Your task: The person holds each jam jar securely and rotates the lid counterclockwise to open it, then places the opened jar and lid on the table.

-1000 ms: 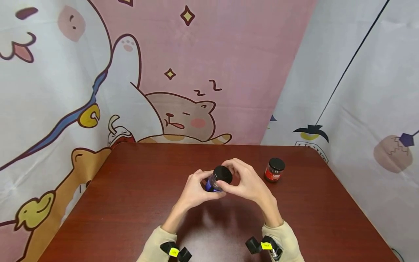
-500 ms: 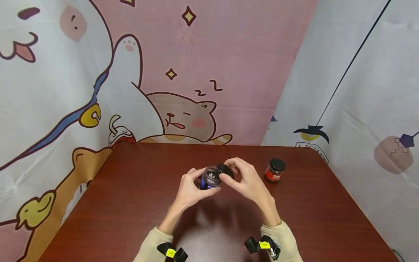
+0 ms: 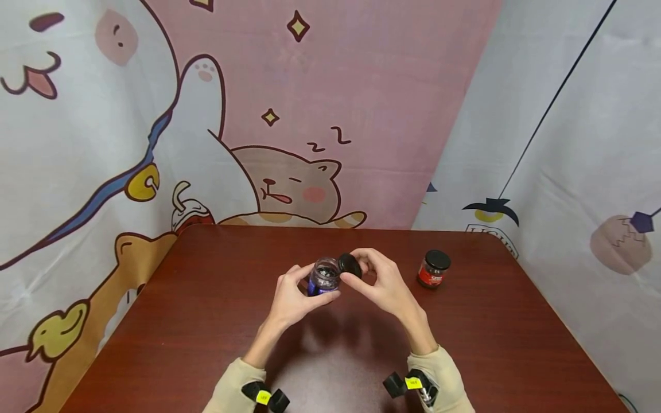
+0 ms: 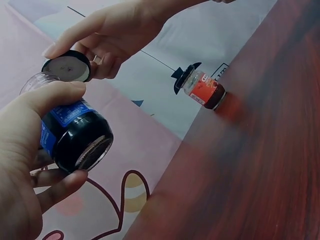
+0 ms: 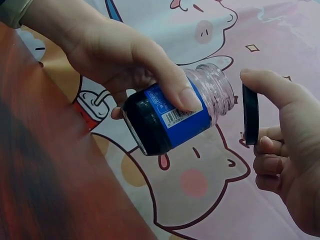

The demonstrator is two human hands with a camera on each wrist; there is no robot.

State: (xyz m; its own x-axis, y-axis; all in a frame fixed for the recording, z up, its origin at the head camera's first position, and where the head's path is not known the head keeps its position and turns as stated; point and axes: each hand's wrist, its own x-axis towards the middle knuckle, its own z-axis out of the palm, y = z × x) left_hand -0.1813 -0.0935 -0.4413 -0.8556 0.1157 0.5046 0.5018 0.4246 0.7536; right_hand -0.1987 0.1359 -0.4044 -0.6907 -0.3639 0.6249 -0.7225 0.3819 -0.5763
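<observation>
My left hand (image 3: 290,295) grips a small glass jar (image 5: 172,120) with a blue label and dark contents, thumb across the label. Its threaded mouth is bare and tilts toward the right hand. Between thumb and fingers, my right hand (image 3: 381,281) pinches a round black lid (image 3: 349,265), held just beside the jar's mouth. The lid's pale inner side shows in the left wrist view, and the right wrist view has a narrow gap between lid and rim. Both hands are raised above the brown table (image 3: 217,321).
A second jar (image 3: 434,269), red-labelled with a black lid on, stands on the table to the right of my right hand. Behind the table hangs a cloth backdrop (image 3: 392,115) with cartoon animals. Camera bands sit on both wrists.
The black lid has come off the blue-labelled jar. My left hand has drawn the jar to the left, its open mouth now showing, while the right hand keeps hold of the lid.
</observation>
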